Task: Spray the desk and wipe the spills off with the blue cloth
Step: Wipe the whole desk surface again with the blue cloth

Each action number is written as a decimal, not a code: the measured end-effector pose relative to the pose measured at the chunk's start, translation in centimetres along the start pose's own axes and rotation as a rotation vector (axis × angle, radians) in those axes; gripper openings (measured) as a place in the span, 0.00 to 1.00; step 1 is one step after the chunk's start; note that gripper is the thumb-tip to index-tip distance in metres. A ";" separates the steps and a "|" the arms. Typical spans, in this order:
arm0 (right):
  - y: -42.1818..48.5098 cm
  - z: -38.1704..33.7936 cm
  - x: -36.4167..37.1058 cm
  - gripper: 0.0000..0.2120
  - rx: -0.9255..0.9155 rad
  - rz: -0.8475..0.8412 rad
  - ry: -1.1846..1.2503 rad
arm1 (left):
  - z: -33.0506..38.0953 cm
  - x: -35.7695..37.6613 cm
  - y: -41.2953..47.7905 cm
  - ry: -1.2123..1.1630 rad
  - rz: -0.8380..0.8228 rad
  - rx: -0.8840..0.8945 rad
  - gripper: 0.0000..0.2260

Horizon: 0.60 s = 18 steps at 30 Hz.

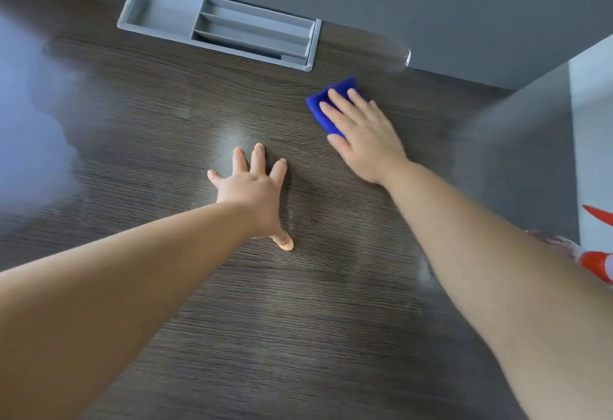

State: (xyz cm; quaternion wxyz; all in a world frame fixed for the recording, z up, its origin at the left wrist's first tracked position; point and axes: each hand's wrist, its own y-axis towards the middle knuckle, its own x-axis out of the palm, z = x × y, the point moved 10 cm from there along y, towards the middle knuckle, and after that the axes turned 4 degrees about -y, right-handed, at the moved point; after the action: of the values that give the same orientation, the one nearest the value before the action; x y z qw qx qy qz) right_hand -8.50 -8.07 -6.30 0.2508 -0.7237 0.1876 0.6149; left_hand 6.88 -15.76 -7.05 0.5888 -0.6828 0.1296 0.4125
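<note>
The desk (166, 287) is dark wood grain with faint wet streaks near its middle and right. A folded blue cloth (323, 106) lies flat on the desk toward the back right. My right hand (361, 134) presses on the cloth with straight fingers, covering most of it. My left hand (255, 190) rests flat on the bare desk to the left of the cloth, fingers spread. A spray bottle (597, 263) with a red trigger and red collar shows partly at the right edge, behind my right forearm.
A grey recessed tray (159, 8) with slotted compartments sits in the desk at the back. A grey partition (431, 4) runs along the back edge, and a grey side panel (517, 141) closes the right. A pale glare covers the desk's left part.
</note>
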 end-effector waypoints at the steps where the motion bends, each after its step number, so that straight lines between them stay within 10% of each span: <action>1: -0.2 2.2 -0.2 0.25 0.030 0.006 -0.007 | 0.0 0.0 0.0 0.002 -0.004 0.001 0.60; 6: 1.2 7.0 -0.5 0.26 0.624 0.049 0.045 | -0.1 0.2 0.2 0.011 -0.007 0.000 0.61; 13: -0.3 -0.1 0.1 0.25 -0.017 -0.024 -0.029 | 0.0 0.2 0.0 -0.004 -0.006 0.007 0.61; 18: -0.9 4.9 0.0 0.26 0.596 0.075 0.023 | 0.0 -0.1 0.1 -0.006 0.018 0.012 0.60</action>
State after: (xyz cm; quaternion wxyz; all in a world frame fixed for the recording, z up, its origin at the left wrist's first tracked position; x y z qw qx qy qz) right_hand -11.87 -4.47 -6.74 0.4273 -0.6176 0.3894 0.5333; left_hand 6.81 -15.85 -7.06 0.5896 -0.6768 0.1365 0.4192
